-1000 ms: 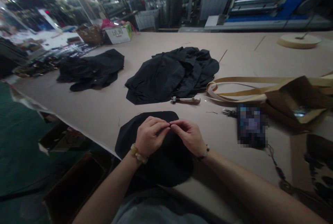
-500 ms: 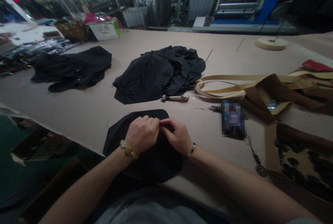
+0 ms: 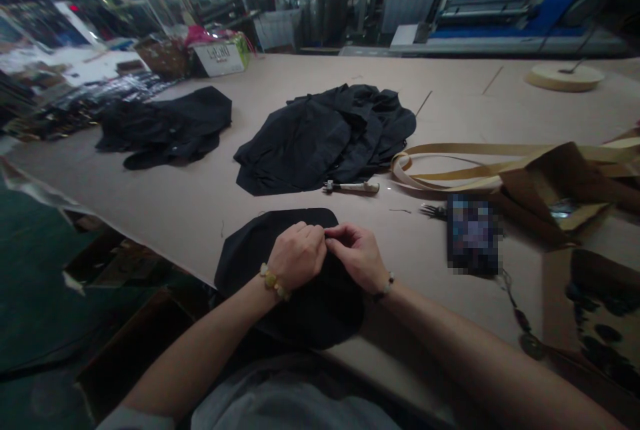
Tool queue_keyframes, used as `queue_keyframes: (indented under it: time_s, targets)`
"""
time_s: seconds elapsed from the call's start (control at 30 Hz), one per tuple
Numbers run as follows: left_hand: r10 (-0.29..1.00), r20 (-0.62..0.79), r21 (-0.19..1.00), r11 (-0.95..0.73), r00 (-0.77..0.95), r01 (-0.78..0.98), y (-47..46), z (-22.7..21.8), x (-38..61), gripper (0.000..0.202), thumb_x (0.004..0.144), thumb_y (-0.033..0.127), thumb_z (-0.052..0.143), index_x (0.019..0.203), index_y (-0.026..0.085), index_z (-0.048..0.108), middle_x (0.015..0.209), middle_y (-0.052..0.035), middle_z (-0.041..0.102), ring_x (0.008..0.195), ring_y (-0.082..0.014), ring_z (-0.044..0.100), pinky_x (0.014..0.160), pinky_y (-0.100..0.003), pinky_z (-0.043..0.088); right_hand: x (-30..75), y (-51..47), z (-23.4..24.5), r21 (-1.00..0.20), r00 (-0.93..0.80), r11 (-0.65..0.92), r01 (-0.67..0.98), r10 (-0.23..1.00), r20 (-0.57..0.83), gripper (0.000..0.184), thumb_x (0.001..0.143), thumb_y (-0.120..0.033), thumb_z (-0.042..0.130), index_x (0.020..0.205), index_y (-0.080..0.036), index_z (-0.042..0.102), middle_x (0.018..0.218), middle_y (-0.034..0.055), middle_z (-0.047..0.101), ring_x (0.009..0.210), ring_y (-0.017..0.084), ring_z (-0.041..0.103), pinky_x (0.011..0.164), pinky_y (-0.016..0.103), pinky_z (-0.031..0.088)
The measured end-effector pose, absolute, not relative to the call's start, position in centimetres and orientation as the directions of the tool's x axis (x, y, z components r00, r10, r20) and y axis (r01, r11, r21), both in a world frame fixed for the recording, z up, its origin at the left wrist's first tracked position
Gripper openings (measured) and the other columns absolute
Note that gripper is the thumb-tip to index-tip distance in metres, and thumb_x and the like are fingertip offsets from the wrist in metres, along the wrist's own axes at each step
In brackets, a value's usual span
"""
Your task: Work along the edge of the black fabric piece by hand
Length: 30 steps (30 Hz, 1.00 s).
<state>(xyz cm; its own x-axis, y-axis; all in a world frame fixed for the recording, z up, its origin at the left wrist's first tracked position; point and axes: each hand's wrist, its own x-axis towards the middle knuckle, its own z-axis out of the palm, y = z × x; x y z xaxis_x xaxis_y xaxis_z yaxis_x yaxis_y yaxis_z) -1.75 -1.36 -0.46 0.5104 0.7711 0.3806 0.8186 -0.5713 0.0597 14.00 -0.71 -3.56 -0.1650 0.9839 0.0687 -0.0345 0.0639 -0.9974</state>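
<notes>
L hand [image 3: 297, 257] & R hand [image 3: 357, 258] sit side by side on the far part of a black fabric piece [image 3: 320, 320], both half-closed, fingers curled, fingertips [image 3: 327, 235] almost meeting near its top edge; can't tell if they pinch cloth, thread or nothing. Piece lies flat on the cutting table [image 3: 165, 210], right in front of the person, roughly oval, long axis running away from the body w/ slight tilt. L hand is more over the cloth, R hand nearer its right edge. Beyond it: white-handled tool [image 3: 350, 187] beside a heap of black garment [image 3: 320, 140], 2nd black garment [image 3: 165, 127] further left. To the right: pixelated flat item [image 3: 473, 233], tan straps [image 3: 450, 165], brown bag [image 3: 555, 193], spotted fabric [image 3: 603, 313].
</notes>
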Motion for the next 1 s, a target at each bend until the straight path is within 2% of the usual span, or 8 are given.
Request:
queue_keyframes:
  time_s: [0.27, 0.47, 0.6, 0.67, 0.73, 0.87, 1.0]
  targets:
    - [0.841, 0.336, 0.192, -0.502, 0.424, 0.843, -1.5, -1.0, -1.6, 0.024, 0.094, 0.015, 0.04, 0.073, 0.021, 0.047, 0.068, -0.0027, 0.057, 0.065, -0.0184, 0.052, 0.062, -0.031, 0.04, 14.0, -0.7, -3.5, -0.998, -0.174, 0.066, -0.009, 0.982, 0.067, 0.022, 0.078, -0.033, 0.069, 0.089, -0.015, 0.074, 0.087, 0.0067, 0.074, 0.078, 0.019, 0.069, 0.073, 0.029, 0.055]
    - [0.872, 0.268, 0.244, -0.473, 0.41, 0.847, -1.3, -0.6, -2.3, 0.025, 0.098, 0.018, 0.038, 0.079, 0.02, 0.053, 0.071, -0.0015, 0.059, 0.067, -0.0171, 0.054, 0.063, -0.029, 0.041, 14.0, -0.9, -3.4, -0.985, -0.178, 0.161, 0.064, 0.973, 0.147, 0.021, 0.083, -0.032, 0.067, 0.095, -0.016, 0.074, 0.091, 0.006, 0.074, 0.081, 0.02, 0.07, 0.076, 0.031, 0.055]
    - [0.886, 0.199, 0.261, -0.46, 0.418, 0.849, -1.3, 0.5, -3.3, 0.024, 0.101, 0.035, 0.043, 0.091, 0.02, 0.059, 0.08, -0.0024, 0.063, 0.076, -0.0188, 0.059, 0.068, -0.03, 0.044, 14.0, -1.0, -3.4, -0.959, -0.18, 0.26, 0.113, 0.955, 0.238, 0.018, 0.082, -0.026, 0.065, 0.095, -0.018, 0.074, 0.091, 0.0053, 0.074, 0.082, 0.02, 0.069, 0.078, 0.033, 0.055]
    - [0.888, 0.149, 0.231, -0.458, 0.434, 0.858, -1.3, 0.9, -3.6, 0.029, 0.101, 0.042, 0.044, 0.09, 0.02, 0.06, 0.08, -0.0036, 0.064, 0.077, -0.0205, 0.059, 0.068, -0.032, 0.043, 14.0, -1.1, -3.4, -0.944, -0.187, 0.303, 0.131, 0.943, 0.276, 0.02, 0.08, -0.023, 0.064, 0.096, -0.019, 0.074, 0.093, 0.0052, 0.074, 0.084, 0.021, 0.069, 0.081, 0.034, 0.055]
    - [0.866, 0.132, 0.158, -0.499, 0.483, 0.852, -1.4, 0.9, -3.8, 0.033, 0.102, 0.043, 0.041, 0.087, 0.019, 0.059, 0.079, -0.0044, 0.064, 0.076, -0.0217, 0.058, 0.068, -0.034, 0.042, 14.0, -1.3, -3.4, -0.934, -0.196, 0.328, 0.142, 0.934, 0.299, 0.024, 0.079, -0.021, 0.062, 0.1, -0.019, 0.074, 0.096, 0.0053, 0.074, 0.087, 0.021, 0.069, 0.083, 0.034, 0.055]
    - [0.785, 0.223, 0.006, -0.594, 0.578, 0.804, -1.4, 0.4, -4.0, 0.038, 0.104, 0.039, 0.034, 0.084, 0.018, 0.058, 0.074, -0.0049, 0.063, 0.071, -0.0222, 0.055, 0.066, -0.036, 0.039, 14.1, -1.5, -3.1, -0.931, -0.222, 0.333, 0.15, 0.929, 0.296, 0.027, 0.081, -0.021, 0.062, 0.104, -0.019, 0.074, 0.101, 0.0058, 0.074, 0.092, 0.021, 0.069, 0.088, 0.035, 0.055]
    - [0.721, 0.316, -0.108, -0.619, 0.617, 0.778, -1.1, -0.1, -4.1, 0.04, 0.105, 0.037, 0.032, 0.079, 0.019, 0.056, 0.069, -0.0045, 0.06, 0.067, -0.0213, 0.053, 0.063, -0.036, 0.034, 14.3, -1.4, -2.8, -0.951, -0.263, 0.286, 0.115, 0.932, 0.248, 0.027, 0.085, -0.024, 0.057, 0.106, -0.018, 0.074, 0.102, 0.0058, 0.074, 0.091, 0.02, 0.07, 0.088, 0.034, 0.055]
